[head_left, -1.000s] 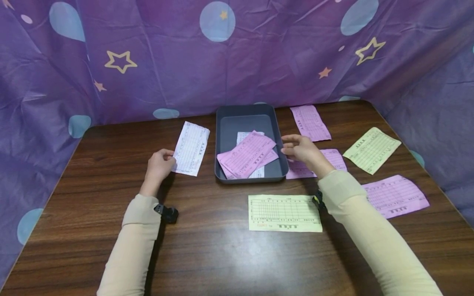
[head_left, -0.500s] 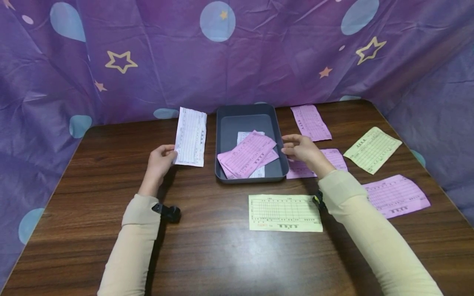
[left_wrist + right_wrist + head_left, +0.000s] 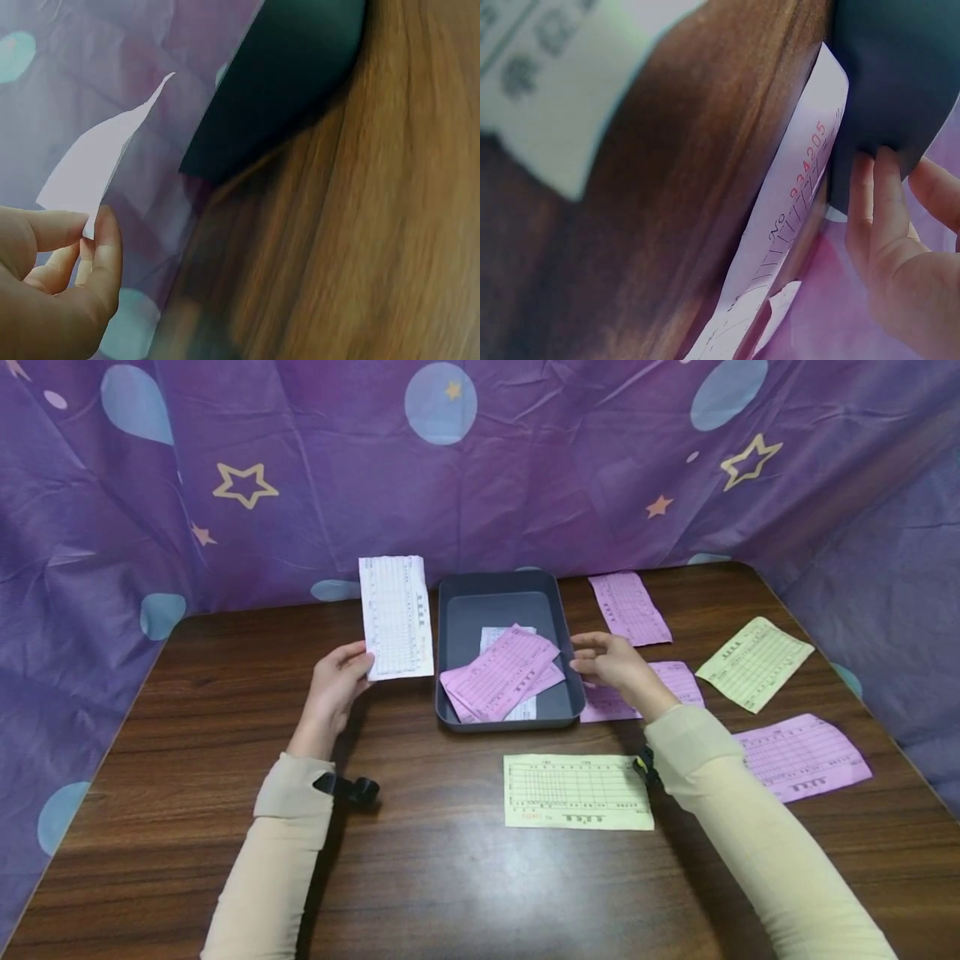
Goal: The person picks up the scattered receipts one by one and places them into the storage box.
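Observation:
In the head view my left hand (image 3: 339,689) pinches a white printed form slip (image 3: 397,618) by its lower left edge. The slip stands raised, left of a dark grey tray (image 3: 510,581). Thumb and fingers meet on the bent white slip (image 3: 94,157) in the left wrist view. Against the tray's right side rest the fingertips of my right hand (image 3: 611,664); fairly straight fingers (image 3: 885,199) touch its outer wall (image 3: 892,82) in the right wrist view. Inside the tray, pink slips (image 3: 502,672) lie over a white one (image 3: 495,633).
Right of the tray lie pink slips, one at the back (image 3: 630,608), one partly under my right hand (image 3: 678,681), and one near the right edge (image 3: 806,758). A yellow-green slip (image 3: 753,664) lies among them, another (image 3: 577,793) in front. A purple curtain (image 3: 337,468) hangs behind the wooden table (image 3: 420,860).
My left hand has lifted the white slip off the table, tilted it upright and moved slightly right toward the tray. My right hand has stayed at the tray's side.

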`<state>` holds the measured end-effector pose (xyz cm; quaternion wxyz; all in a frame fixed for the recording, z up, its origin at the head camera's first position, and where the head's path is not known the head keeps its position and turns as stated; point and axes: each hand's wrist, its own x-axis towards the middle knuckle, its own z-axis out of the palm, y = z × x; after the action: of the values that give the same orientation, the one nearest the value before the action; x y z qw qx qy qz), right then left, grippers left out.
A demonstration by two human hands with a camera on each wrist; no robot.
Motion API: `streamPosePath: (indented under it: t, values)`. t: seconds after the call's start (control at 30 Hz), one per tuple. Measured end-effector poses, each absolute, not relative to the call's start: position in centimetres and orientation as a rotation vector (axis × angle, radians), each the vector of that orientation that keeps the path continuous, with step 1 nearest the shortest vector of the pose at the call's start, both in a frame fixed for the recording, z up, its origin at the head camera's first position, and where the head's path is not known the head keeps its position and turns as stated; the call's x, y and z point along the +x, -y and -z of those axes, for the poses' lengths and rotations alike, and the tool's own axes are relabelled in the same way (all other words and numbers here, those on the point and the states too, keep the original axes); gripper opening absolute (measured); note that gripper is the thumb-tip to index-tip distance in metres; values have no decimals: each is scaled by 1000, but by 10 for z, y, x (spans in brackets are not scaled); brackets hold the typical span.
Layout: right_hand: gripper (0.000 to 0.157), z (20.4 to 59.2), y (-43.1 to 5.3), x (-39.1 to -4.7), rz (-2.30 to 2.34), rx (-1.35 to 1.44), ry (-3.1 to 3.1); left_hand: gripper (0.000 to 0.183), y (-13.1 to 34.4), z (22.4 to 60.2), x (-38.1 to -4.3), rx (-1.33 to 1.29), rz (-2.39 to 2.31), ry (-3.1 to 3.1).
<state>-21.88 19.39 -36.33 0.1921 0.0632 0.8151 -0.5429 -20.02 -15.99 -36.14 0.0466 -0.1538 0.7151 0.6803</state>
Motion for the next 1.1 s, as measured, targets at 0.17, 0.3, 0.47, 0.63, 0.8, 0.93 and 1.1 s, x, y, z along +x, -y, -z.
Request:
streamPosePath:
  t: [0.17,0.3,0.47,0.63,0.8,0.93,1.1]
  values:
    - [55,363,-194,-219,1521,179,-2292,43,146,357,-198,-404,-2135,-2115]
    - [55,363,-194,-218,1525,185,-2285,43,134,355,-195,-339,-2165,-2066]
    - [56,363,-193,-218,1525,185,-2282,41,119,354,-192,-284,-2149,-2064]
    - [56,362,-193,-218,1521,180,-2288,39,104,356,-191,-238,-2159,-2052]
    - [56,363,-194,-219,1518,176,-2293,37,89,359,-191,-223,-2115,-2076]
    - [56,363,-195,-219,1518,175,-2291,33,78,362,-190,-216,-2037,-2143]
    - [56,362,-194,-219,1526,175,-2280,30,67,368,-189,-175,-1962,-2253]
